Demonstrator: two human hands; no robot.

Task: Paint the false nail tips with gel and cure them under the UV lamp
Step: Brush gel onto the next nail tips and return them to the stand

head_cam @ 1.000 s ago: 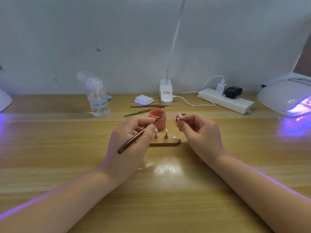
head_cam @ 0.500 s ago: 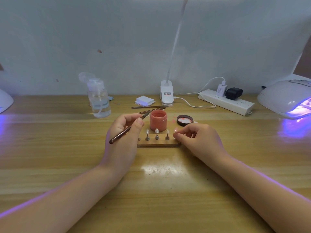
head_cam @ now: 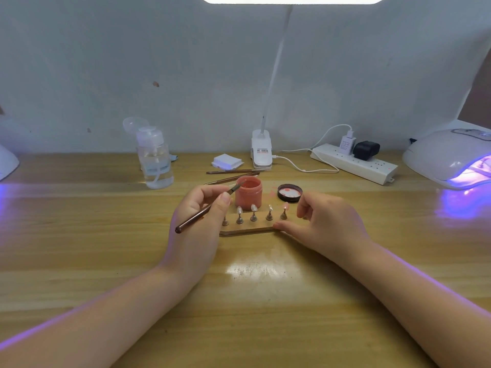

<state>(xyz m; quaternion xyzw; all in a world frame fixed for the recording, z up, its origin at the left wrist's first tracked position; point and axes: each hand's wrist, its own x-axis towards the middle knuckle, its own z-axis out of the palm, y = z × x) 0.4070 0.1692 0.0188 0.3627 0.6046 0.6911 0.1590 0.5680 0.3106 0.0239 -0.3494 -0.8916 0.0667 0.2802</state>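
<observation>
On the wooden table (head_cam: 79, 235), the white domed UV lamp (head_cam: 446, 158) glows at far right. My right hand (head_cam: 326, 221) rests loosely open, thumb touching the wooden nail-tip stand (head_cam: 249, 229). My left hand (head_cam: 196, 221) pinches a slim brown brush (head_cam: 204, 209), its bristles at the pink gel jar (head_cam: 249, 192).

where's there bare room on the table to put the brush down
Bare wood lies between the pump bottle and the left hand, and right of the right hand toward the UV lamp. Crowded around the gel jar, lid and nail stand.
</observation>
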